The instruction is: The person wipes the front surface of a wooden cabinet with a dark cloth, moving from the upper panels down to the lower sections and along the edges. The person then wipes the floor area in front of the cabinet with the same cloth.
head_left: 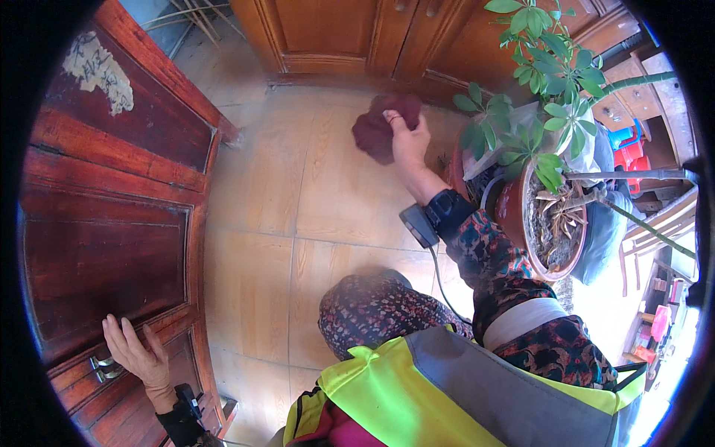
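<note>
A dark maroon cloth [372,135] is bunched up in my right hand [410,141], which reaches forward over the tiled floor close to the foot of a wooden cabinet. The fingers press into the folds, and part of the cloth hangs past them to the left. On the left, my left hand [137,352] lies against a reddish-brown wooden door [104,253], fingers stretched out. Right beside that hand is a metal door handle [104,368]. A band and a small device sit on each wrist.
Potted plants in brown pots [518,216] stand just right of my right arm, their leaves [547,82] reaching over it. Ahead is a brown wooden cabinet [335,37]. Thin sticks [199,16] lean at the far left. A cable [441,277] hangs from my right wrist device.
</note>
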Motion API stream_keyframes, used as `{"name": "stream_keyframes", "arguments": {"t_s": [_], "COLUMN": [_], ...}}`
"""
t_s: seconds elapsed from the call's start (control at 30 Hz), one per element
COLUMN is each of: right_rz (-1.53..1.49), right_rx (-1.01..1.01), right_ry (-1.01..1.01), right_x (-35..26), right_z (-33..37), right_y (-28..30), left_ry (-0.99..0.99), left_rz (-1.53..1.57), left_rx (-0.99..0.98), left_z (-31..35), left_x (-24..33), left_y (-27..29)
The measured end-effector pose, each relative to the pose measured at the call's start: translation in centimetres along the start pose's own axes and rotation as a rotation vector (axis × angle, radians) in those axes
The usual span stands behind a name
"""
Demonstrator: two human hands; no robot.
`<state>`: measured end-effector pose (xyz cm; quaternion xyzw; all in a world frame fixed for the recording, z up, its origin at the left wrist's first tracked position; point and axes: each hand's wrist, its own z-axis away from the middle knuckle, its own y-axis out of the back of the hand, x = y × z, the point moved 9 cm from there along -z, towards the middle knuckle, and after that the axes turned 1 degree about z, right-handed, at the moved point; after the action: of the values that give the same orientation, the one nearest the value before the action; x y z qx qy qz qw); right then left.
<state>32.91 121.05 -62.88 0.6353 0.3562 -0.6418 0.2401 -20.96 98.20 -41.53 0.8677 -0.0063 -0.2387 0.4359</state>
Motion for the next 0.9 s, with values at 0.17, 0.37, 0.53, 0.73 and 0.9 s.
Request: {"name": "stream_keyframes", "arguments": {"t_s": [0.17,0.37,0.53,0.73,0.9], "right_rz": [0.035,0.614,1.128,1.315,1.563], "right_rx": [0.439,0.573,0.494,0.361,0.008], "right_ry": [0.037,-0.434,-0.321,-0.447,-0.211], "right_x": [2.0,11.3,12.8,17.1,19.6], "right_z": [-7.3,-9.9,-12.4,-15.6,-15.4], "right_y": [2.8,8.9,8.7,9.6,1.8], "left_ry": [-0.058,-0.066,-0.151,-0.174,-0.123], "left_rz": [-0.165,-0.312,-0.347,-0.398,-0.451], "left_rx": [-0.068,-0.208,-0.266,-0.284,-0.262], "left_z": [0.0,0.3,0.2,-1.4,-0.8], "left_x": [0.1,-1.1,-1.4,-1.5,-2.4], "left_y": [-1.4,-3.5,-4.3,-4.0,-3.8]}}
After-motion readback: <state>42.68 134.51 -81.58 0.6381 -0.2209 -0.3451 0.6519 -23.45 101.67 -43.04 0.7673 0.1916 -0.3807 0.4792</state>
